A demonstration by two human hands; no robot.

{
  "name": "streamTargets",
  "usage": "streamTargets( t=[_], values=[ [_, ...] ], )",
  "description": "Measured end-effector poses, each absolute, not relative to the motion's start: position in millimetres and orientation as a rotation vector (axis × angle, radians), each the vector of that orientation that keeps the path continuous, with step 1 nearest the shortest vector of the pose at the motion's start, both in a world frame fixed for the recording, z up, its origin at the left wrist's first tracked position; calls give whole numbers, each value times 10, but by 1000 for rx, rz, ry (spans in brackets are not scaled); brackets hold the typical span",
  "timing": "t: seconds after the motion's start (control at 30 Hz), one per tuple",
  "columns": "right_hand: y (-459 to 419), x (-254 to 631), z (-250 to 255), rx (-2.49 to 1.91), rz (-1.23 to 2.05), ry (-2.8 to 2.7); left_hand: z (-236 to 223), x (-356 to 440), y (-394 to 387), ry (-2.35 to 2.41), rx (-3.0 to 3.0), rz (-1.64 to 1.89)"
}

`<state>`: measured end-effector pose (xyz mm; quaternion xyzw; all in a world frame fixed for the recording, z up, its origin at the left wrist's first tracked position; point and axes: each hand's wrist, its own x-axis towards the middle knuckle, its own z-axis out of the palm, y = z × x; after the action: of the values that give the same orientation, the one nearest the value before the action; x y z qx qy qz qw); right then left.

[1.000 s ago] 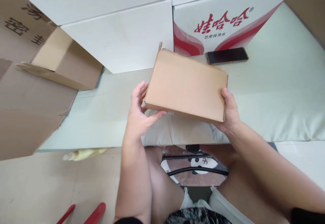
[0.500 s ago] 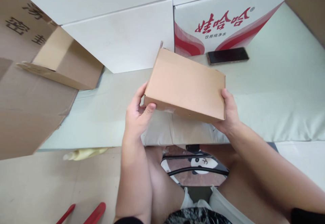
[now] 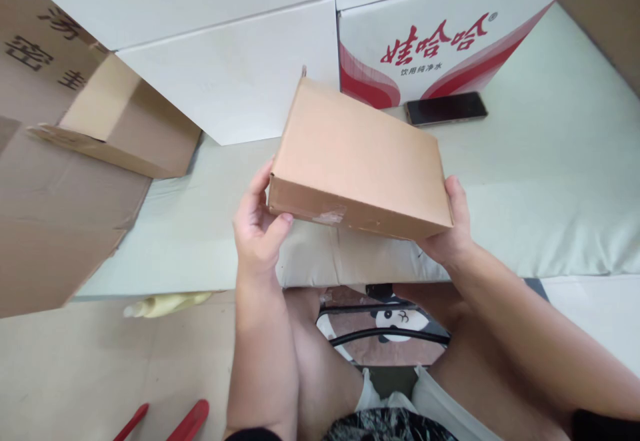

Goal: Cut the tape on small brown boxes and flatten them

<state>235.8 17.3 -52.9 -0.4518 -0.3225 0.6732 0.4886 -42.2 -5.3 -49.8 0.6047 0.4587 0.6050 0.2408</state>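
I hold a flat brown cardboard box (image 3: 357,158) in the air above the pale green surface (image 3: 540,161), near its front edge. My left hand (image 3: 257,224) grips the box's near left corner, thumb on the front side and fingers behind. My right hand (image 3: 450,228) holds the near right corner from below, thumb up along the side. The box is closed and tilted, with its near side facing me and a scrap of clear tape on that side.
Two large white cartons (image 3: 225,61) stand at the back; the right one (image 3: 440,34) has red lettering. A dark phone (image 3: 445,108) lies in front of it. Open brown cartons (image 3: 65,161) stand at the left. Red handles (image 3: 165,421) lie on the floor.
The box has risen slightly, shifted left and tipped its near side toward me. My left thumb moved from under the box onto its front left corner.
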Motion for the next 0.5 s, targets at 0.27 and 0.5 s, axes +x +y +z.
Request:
streamTargets(
  t=[0.27,0.5],
  values=[
    [182,2312,-555,-1124,1528,-802,-398,-332,-67,1257,1548,1881],
    [7,2283,-579,-975,1620,-969,-187,-157,-85,1318,1472,2089]
  ],
)
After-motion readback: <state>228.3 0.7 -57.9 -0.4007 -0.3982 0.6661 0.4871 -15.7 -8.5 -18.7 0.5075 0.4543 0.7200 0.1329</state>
